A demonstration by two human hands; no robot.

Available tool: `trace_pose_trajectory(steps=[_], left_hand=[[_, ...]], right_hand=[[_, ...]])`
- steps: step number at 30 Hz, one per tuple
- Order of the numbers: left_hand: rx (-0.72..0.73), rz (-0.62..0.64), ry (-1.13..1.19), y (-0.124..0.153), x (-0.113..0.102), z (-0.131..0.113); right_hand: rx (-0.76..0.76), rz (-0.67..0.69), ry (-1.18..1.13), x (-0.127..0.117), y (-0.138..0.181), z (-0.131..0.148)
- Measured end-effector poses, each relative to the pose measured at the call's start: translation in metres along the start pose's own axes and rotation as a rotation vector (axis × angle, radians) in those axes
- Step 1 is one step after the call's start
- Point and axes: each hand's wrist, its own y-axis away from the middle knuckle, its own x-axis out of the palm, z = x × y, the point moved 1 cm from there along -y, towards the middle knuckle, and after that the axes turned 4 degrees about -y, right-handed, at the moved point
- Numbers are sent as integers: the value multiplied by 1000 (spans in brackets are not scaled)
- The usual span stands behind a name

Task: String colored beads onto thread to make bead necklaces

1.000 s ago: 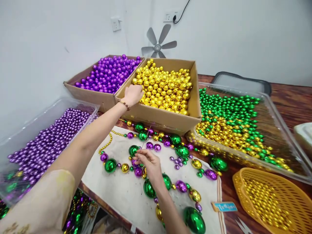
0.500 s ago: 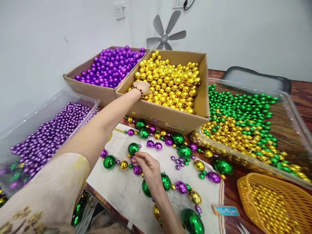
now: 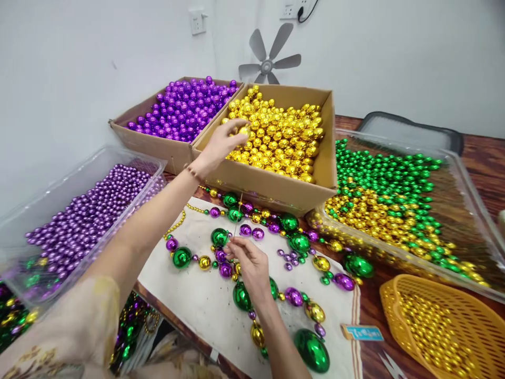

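My left hand (image 3: 224,142) is above the near left edge of the cardboard box of gold beads (image 3: 272,181), fingers pinched on one shiny gold bead (image 3: 245,130). Over the white cloth (image 3: 189,310), my right hand (image 3: 252,266) pinches a thin, upright needle (image 3: 239,215) between thumb and fingertips. Just left of those fingertips lies a strung garland of green, purple and gold beads, with a large green bead (image 3: 182,257) on it. Behind the needle rest two loose purple beads (image 3: 251,231). A small group of tiny purple beads (image 3: 289,258) sits farther right.
A box of purple beads (image 3: 153,138) adjoins the gold one. Clear plastic bins hold small purple beads (image 3: 98,210) at left and green and gold beads (image 3: 386,179) at right. At front right are a yellow basket (image 3: 469,310), scissors (image 3: 392,366) and a blue-labelled piece (image 3: 363,332).
My left hand has lifted out of the gold beads and drawn back slightly, a gold bead now showing in its fingers. The right hand still pinches the needle; the view has shifted slightly.
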Motion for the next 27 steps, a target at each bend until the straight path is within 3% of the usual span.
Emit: trace_pose_trajectory(steps=[4, 8, 16, 27], left_hand=[[-227, 52, 631, 86, -18, 6], [-419, 33, 1001, 130, -18, 19], [-570, -29, 1244, 138, -4, 34], [-500, -65, 1184, 144, -8, 32]], right_hand=[[-87, -22, 41, -1, -7, 7], [-156, -22, 108, -3, -10, 7], [-226, 37, 307, -2, -6, 9], [-175, 16, 303, 5, -2, 9]])
